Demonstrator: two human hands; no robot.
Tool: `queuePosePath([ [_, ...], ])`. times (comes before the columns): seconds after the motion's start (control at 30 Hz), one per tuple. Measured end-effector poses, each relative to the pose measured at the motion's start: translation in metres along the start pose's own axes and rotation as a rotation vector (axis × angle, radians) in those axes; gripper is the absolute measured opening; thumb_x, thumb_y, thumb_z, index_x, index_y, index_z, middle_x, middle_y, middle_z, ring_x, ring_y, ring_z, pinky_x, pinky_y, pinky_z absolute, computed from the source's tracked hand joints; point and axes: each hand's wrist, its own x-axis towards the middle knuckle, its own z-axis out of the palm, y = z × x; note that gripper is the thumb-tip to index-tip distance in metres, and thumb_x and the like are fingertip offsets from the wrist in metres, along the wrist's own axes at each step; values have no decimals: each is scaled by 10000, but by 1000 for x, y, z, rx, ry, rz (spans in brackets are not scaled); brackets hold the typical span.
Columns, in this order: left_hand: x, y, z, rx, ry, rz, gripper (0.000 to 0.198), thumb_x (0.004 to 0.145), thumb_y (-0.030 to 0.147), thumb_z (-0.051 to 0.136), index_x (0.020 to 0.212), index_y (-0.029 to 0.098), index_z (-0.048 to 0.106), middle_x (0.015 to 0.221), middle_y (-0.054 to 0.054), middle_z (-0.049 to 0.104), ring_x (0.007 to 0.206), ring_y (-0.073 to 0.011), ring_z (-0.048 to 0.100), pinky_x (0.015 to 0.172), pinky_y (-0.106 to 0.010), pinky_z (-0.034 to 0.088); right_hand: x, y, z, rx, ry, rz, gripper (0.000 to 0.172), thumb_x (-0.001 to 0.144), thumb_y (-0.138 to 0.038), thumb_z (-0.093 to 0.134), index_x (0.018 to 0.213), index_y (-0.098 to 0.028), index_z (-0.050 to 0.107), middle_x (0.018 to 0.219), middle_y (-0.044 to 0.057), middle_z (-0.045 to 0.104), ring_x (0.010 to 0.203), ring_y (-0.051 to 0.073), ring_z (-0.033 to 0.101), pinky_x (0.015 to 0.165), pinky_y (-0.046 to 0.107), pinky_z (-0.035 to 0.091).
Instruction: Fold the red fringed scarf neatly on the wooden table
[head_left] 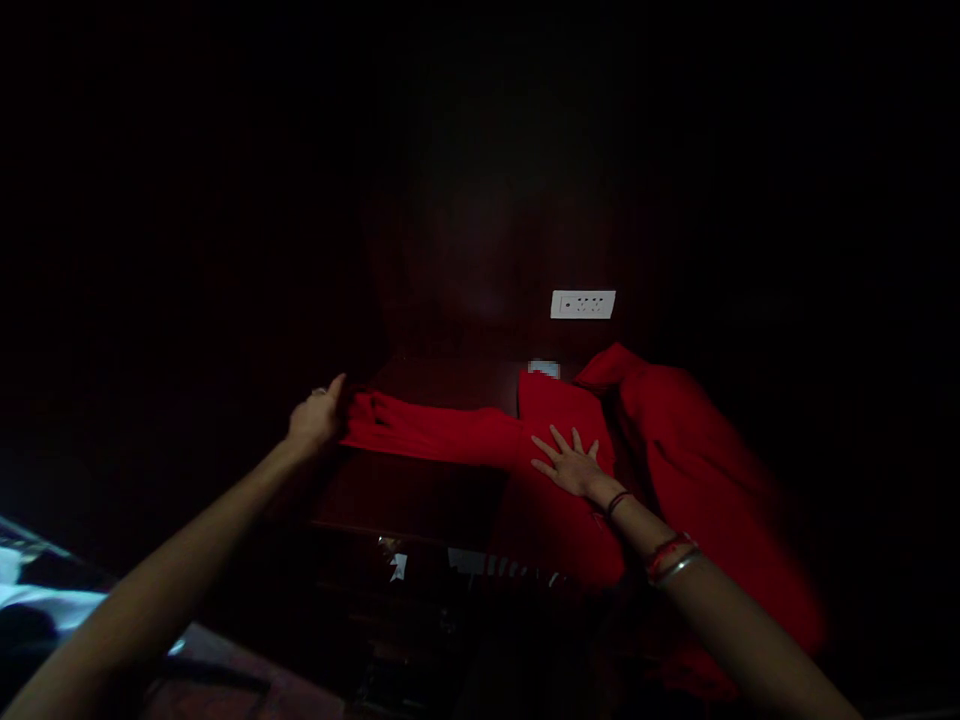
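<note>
A red garment point(559, 405) lies on a dark wooden surface point(420, 490), with one long narrow part, like a sleeve point(442, 432), stretched out to the left. My left hand point(316, 418) is closed round the far left end of that part and holds it taut; a ring shows on a finger. Flat on the body of the garment, fingers spread, rests my right hand point(570, 465). More red cloth point(697, 460) is bunched to the right and hangs over the front edge beneath my right forearm.
A white socket plate point(583, 304) is on the dark wall behind. A small pale item point(544, 369) sits just behind the cloth. Below the surface are dim shelves with pale objects point(399, 567). White cloth point(52, 600) shows at lower left. Most surroundings are too dark to make out.
</note>
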Motion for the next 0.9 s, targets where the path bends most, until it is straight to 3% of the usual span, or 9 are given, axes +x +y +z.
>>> queuePosePath([
  [0.1, 32, -34, -46, 273, 270, -18, 475, 796, 123, 248, 1258, 139, 140, 1053, -111, 456, 971, -249, 420, 796, -384, 287, -2, -1, -3, 4, -6, 0, 569, 709, -638, 127, 1231, -413, 105, 1352, -11, 4, 1172, 360, -62, 818, 630, -1],
  [0.2, 54, -36, -65, 371, 248, 216, 480, 801, 83, 235, 1254, 220, 160, 1174, -41, 361, 1071, -230, 306, 869, -433, 151, -2, -3, -5, 11, -17, -4, 570, 710, -635, 145, 1232, -409, 115, 1352, -11, 5, 1174, 354, -62, 831, 617, -11],
  [0.27, 54, -5, -58, 339, 185, 306, 508, 789, 103, 308, 1257, 239, 163, 1267, -47, 249, 1141, -267, 178, 879, -479, 76, -1, -5, -6, 14, -18, -21, 575, 706, -639, 152, 1232, -408, 123, 1352, -11, 14, 1173, 354, -64, 830, 617, -16],
  [0.4, 17, 101, -15, 138, -67, 381, 689, 666, 203, 545, 1260, 186, 197, 1324, -130, 114, 1177, -327, 63, 901, -483, 107, -3, -5, -6, 22, -11, -65, 581, 701, -644, 161, 1231, -406, 136, 1351, -14, 23, 1173, 358, -60, 822, 623, -12],
  [0.5, -16, 171, 22, -106, -11, 757, 425, 792, 269, 369, 1207, 192, 322, 1317, -83, 184, 1192, -220, 134, 939, -365, 162, -5, -1, -8, 29, 32, -83, 579, 710, -633, 161, 1236, -394, 141, 1349, -6, 53, 1179, 348, -24, 829, 617, 4],
  [0.57, -30, 200, 41, -214, 9, 813, 385, 818, 289, 310, 1188, 191, 354, 1310, -81, 210, 1192, -213, 147, 939, -371, 173, -5, 5, -11, 38, 105, -31, 582, 724, -617, 140, 1250, -368, 117, 1346, 13, 72, 1182, 337, 8, 834, 612, 30],
  [0.67, -38, 214, 56, -246, -177, 740, 440, 807, 369, 317, 1226, 236, 289, 1322, -95, 170, 1183, -288, 148, 882, -480, 211, 1, 13, -15, 53, 178, 113, 590, 735, -602, 109, 1263, -339, 81, 1341, 41, 85, 1179, 343, 26, 825, 616, 65],
  [0.77, -38, 205, 52, -240, -367, 808, 532, 733, 480, 403, 1216, 284, 302, 1316, -88, 192, 1153, -323, 214, 857, -482, 247, 9, 16, -16, 52, 63, 175, 576, 727, -610, 133, 1250, -370, 113, 1342, 39, 83, 1166, 380, 28, 804, 623, 109],
  [0.9, -28, 191, 38, -368, -259, 891, 455, 797, 456, 271, 1201, 258, 338, 1205, -57, 400, 1086, -195, 367, 883, -310, 283, 19, 7, -15, 15, -78, 205, 546, 731, -600, 147, 1238, -408, 76, 1351, 9, 4, 1160, 394, -22, 793, 613, 153],
])
